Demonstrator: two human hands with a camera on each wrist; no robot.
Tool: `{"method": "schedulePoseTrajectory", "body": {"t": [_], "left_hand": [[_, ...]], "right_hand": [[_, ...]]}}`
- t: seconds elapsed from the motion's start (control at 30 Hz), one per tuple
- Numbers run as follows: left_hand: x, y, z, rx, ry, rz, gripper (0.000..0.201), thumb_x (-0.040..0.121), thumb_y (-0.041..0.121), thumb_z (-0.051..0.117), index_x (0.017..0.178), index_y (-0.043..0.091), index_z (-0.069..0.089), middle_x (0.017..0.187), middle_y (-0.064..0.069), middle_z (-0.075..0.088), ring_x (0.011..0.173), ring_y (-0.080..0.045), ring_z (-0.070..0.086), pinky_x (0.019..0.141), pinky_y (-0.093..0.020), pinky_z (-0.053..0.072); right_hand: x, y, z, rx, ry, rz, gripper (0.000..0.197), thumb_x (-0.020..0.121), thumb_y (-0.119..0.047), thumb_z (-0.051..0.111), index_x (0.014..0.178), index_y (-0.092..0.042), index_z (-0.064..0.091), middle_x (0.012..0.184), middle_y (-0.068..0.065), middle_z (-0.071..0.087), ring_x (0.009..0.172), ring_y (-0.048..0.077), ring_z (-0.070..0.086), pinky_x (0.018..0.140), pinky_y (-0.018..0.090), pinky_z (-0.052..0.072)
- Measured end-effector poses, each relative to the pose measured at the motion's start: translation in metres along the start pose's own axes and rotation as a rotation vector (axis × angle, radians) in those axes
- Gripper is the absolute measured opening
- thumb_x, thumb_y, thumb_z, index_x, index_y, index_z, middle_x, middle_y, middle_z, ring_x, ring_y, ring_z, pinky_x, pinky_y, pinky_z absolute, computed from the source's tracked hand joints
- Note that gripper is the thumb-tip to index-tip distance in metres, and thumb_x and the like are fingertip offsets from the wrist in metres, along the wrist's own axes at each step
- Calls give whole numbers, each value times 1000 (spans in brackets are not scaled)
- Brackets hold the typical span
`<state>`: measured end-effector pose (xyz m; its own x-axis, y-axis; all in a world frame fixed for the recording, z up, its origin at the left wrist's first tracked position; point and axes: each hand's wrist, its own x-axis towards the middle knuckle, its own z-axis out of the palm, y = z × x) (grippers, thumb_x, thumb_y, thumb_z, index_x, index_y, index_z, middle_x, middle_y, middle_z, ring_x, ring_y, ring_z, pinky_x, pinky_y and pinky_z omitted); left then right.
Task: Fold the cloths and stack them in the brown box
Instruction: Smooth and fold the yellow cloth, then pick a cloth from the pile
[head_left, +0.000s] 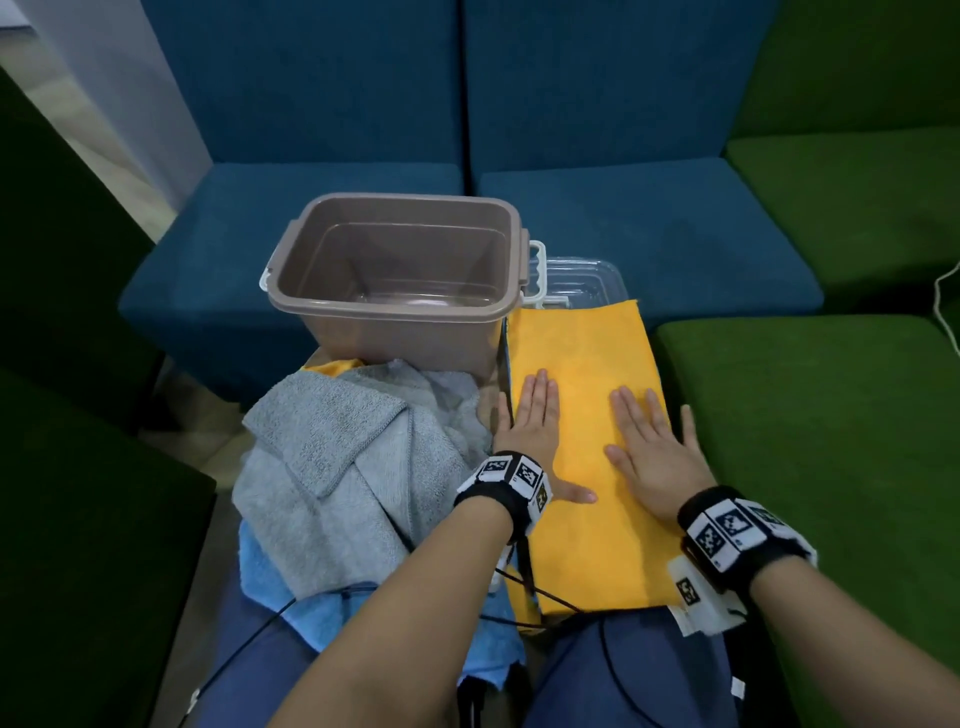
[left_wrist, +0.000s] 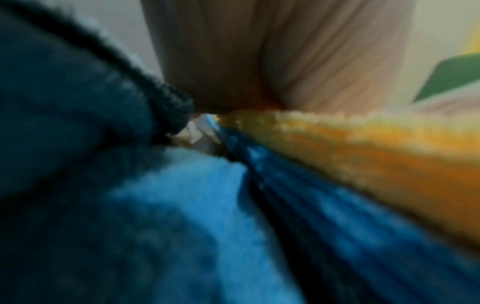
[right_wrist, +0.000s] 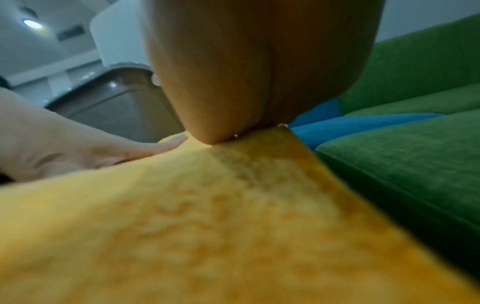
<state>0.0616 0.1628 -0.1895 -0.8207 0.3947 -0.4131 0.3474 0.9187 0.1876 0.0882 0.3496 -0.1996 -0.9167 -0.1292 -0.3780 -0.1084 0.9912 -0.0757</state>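
A yellow cloth lies folded into a long strip in front of me, running from my lap toward the brown box. Both palms press flat on it with straight fingers: my left hand near its left edge, my right hand near its right edge. The box stands empty at the back left of the strip. A heap of grey cloth lies left of my left arm, over a blue cloth. The right wrist view shows the yellow cloth under my palm and the left hand beside it. The left wrist view is blurred.
A clear plastic lid lies behind the yellow cloth, right of the box. Blue sofa seats stand behind, green seats to the right and dark ones to the left. Black cables run across my lap.
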Motion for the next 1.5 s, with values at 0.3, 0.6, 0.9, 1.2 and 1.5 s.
{"method": "schedulePoseTrajectory", "body": {"t": [0.3,0.6,0.9,1.2,1.5], "left_hand": [[-32,16,32,-17,5,167,89,99,44,45,149,-4,-11,157,-19,-22,147,-29,-15,120,-39,-8],[-35,7,41,102,-82,215,161,47,88,65,143,1,-31,148,-16,-42,138,-29,-37,117,-45,-17],[-43,2,37,117,-64,221,169,38,82,74,143,7,-34,151,-9,-40,140,-24,-35,114,-43,-22],[-69,11,-1,6,-92,168,114,74,58,73,154,8,10,160,-11,12,147,-26,15,118,-48,21],[-111,-100,-76,-341,415,-72,7,81,15,62,79,20,57,78,1,63,83,-23,60,75,-35,52]], "right_hand": [[-12,1,-1,-2,-90,-11,64,103,-50,12,152,-26,-20,157,-13,-25,149,15,-16,118,48,-7],[-48,-4,12,-36,-234,-323,94,79,-84,26,144,-43,-28,150,-21,-37,142,11,-33,116,41,-17],[-66,29,19,-35,-194,-197,123,54,-98,40,140,-50,-33,146,-25,-43,144,16,-29,116,55,-9],[-66,19,-7,12,-5,-98,108,62,-93,36,152,-38,15,161,-10,-12,149,20,-13,117,53,-4],[-35,-122,-62,385,210,-386,14,95,-26,60,88,-17,66,86,-3,66,79,14,60,75,36,52]]}}
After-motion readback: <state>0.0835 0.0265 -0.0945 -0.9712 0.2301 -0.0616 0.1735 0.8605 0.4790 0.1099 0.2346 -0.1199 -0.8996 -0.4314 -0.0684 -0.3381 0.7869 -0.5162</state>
